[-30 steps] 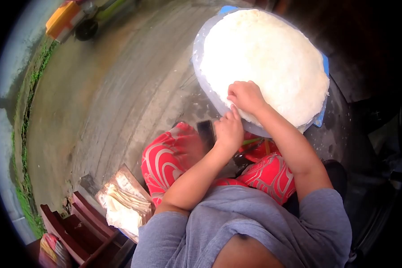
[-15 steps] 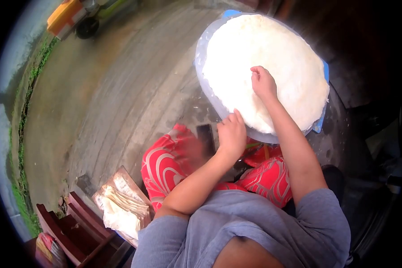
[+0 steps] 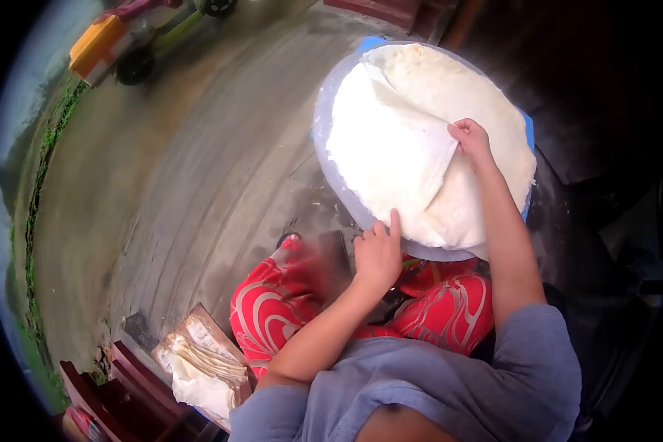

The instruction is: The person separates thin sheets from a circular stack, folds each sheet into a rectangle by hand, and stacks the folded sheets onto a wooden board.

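A large round stack of thin white sheets (image 3: pixel 486 88), which look like dough, lies on a pale plastic-like base (image 3: pixel 328 144) with blue pieces at its rim. My right hand (image 3: pixel 471 140) is closed in a pinch on the lifted edge of the top white sheet (image 3: pixel 390 140). That sheet is partly raised and folded over toward the left, baring another white layer beneath. My left hand (image 3: pixel 378 254) is at the near left rim with its index finger stretched out, touching or almost touching the sheet's edge. Its other fingers are loosely bent, holding nothing visible.
At lower left, folded pale sheets (image 3: pixel 206 361) are piled on a board (image 3: pixel 202 324) beside dark red wooden furniture (image 3: pixel 125 390). A dark phone-like object (image 3: pixel 335 250) lies by my knee. An orange and green wheeled toy (image 3: pixel 99 48) stands at upper left on the concrete floor (image 3: pixel 177 169).
My right hand has moved right, peeling up the top sheet, which lay flat before and is now partly folded. My left hand stays at the near rim. The view has shifted slightly.
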The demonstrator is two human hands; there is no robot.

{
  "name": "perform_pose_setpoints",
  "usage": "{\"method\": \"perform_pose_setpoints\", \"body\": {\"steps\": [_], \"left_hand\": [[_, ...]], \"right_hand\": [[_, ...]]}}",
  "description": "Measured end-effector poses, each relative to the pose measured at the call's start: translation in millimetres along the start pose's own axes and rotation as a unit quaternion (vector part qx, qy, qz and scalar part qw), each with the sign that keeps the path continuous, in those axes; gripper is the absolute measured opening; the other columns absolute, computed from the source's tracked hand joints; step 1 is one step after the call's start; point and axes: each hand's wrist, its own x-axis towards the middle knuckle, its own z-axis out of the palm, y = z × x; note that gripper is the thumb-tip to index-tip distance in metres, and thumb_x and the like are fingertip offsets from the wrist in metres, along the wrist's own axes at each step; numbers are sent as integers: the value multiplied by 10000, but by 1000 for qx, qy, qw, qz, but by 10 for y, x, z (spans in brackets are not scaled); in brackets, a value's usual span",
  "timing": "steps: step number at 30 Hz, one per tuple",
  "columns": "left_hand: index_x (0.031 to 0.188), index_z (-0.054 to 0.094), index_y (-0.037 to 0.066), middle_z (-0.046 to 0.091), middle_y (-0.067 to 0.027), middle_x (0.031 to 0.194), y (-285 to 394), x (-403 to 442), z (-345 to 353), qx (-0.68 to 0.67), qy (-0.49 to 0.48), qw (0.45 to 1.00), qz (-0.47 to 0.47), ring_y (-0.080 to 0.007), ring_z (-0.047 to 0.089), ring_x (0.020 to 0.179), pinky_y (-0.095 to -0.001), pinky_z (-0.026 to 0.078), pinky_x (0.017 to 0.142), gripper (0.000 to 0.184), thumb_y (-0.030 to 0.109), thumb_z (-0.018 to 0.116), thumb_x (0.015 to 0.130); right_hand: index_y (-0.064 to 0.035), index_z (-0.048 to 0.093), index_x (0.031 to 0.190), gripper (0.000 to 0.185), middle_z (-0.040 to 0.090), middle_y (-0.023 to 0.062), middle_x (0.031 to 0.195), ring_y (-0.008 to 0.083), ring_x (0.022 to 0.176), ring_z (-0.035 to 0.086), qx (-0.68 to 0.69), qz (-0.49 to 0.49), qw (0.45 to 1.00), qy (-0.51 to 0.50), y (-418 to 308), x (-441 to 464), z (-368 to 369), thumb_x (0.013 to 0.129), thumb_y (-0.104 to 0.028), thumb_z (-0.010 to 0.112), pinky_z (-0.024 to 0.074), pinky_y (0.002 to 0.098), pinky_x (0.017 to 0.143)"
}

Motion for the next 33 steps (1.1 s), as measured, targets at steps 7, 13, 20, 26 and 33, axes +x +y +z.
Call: {"method": "perform_pose_setpoints", "body": {"steps": [7, 13, 20, 26, 33], "left_hand": [[1373, 354, 53, 557, -114, 892, 31, 26, -21, 27, -29, 999, -6, -249, 603, 704, -376, 474, 604, 819, 371, 718, 712], [1332, 393, -3, 568, -102, 848, 89, 111, -48, 6, -32, 999, -5, -241, 604, 708, -373, 469, 607, 743, 327, 689, 736], [1200, 499, -22, 587, -136, 783, 121, 218, -188, -48, -1, 999, -4, -251, 622, 728, -356, 491, 612, 617, 325, 699, 732], [1162, 485, -76, 614, -169, 1024, 263, 267, -135, -591, -235, 771, -28, -248, 622, 917, -368, 519, 767, 590, 442, 554, 888], [1243, 398, -84, 533, -224, 1210, 854, 213, -127, -880, -379, 151, -242, -343, 504, 1166, -501, 374, 1026, 886, 707, 331, 850]], "right_hand": [[-61, 406, 1325, 731, 459, 137, 1307, 233, 1195, 444, -87, -69, 994, -3, 171, 317, 12, 657, -139, 692, 378, 332, 995], [-71, 285, 1403, 975, 439, 188, 1353, 298, 1258, 424, -320, -227, 920, -5, -581, 632, 918, 641, -401, 796, 367, 358, 1022], [-29, 576, 1146, 411, 647, 101, 1002, 192, 894, 610, -149, -23, 986, -69, -710, 772, 640, 876, -339, 582, 469, 327, 797], [-17, 560, 1152, 344, 627, 44, 1040, 139, 898, 601, 201, -50, 976, 65, -805, -204, -845, 921, -272, 559, 477, 277, 784], [-23, 585, 1075, 235, 643, 57, 1016, 143, 921, 612, 248, -194, 935, 163, -1129, -1561, -1775, 946, -212, 530, 476, 286, 832]]}}
